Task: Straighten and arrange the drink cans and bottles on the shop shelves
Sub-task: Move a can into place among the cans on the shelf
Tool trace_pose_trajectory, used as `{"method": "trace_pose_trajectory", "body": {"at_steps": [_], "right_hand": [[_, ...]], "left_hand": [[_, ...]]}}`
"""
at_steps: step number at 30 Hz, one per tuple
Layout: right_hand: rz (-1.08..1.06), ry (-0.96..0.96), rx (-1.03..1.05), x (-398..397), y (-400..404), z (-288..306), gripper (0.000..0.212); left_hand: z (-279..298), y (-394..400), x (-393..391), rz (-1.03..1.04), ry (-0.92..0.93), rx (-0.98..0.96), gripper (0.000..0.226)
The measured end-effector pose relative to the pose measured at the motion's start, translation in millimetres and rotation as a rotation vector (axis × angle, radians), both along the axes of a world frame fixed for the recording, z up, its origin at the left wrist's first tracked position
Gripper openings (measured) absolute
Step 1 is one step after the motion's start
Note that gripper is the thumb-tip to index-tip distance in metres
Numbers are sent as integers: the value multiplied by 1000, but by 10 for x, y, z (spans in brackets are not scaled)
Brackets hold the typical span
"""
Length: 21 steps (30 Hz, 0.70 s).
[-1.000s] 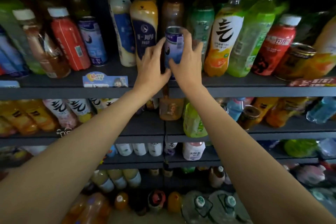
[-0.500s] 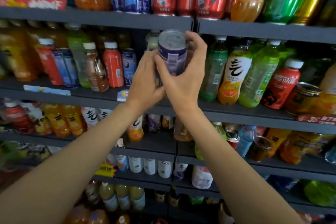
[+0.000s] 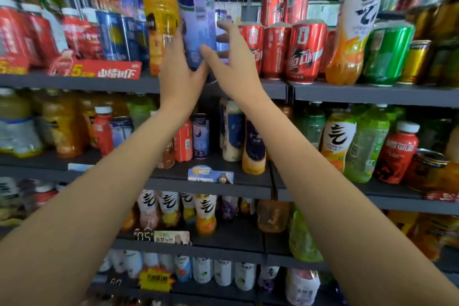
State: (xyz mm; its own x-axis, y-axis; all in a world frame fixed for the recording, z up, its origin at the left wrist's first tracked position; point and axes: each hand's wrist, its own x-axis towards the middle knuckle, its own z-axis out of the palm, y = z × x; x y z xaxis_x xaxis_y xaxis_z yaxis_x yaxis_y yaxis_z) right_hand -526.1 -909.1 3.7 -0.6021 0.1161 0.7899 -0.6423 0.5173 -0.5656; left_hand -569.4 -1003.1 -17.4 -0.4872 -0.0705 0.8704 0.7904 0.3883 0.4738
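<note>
The tall purple-and-white drink can [image 3: 197, 30] has risen from the lower shelf to the upper shelf [image 3: 347, 93] — left hand [image 3: 182, 67] grips it, right hand [image 3: 229, 62] spread loosely beside, ready for placing.

Dark grey shop shelves [image 3: 347, 93] run in tiers. The upper tier carries red cans [image 3: 304, 52], blue cans [image 3: 111, 37] and a green can [image 3: 385, 54]. The tier below bears an orange-and-green bottle [image 3: 336, 139] beside a red bottle [image 3: 396, 154].
</note>
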Motion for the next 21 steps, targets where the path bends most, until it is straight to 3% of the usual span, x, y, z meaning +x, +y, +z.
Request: {"method": "trace_pose_trajectory", "body": {"at_steps": [3,8,15,21], "right_hand": [[-38,-66,80,-138,-63,-90,42],[-119,-145,250,-297,-105,-220,52],[-189,-165,319,-451,-131,-271,58],[-279,-151,404,-568,-198,-323,57]], "left_hand": [[37,-122,-211,114,-80,-63,56],[124,-51,-427,237,-130,-173,48],[61,-125,-514,347,-108,-395,75],[-68,-177,-565,301,-56,-317,68]]}}
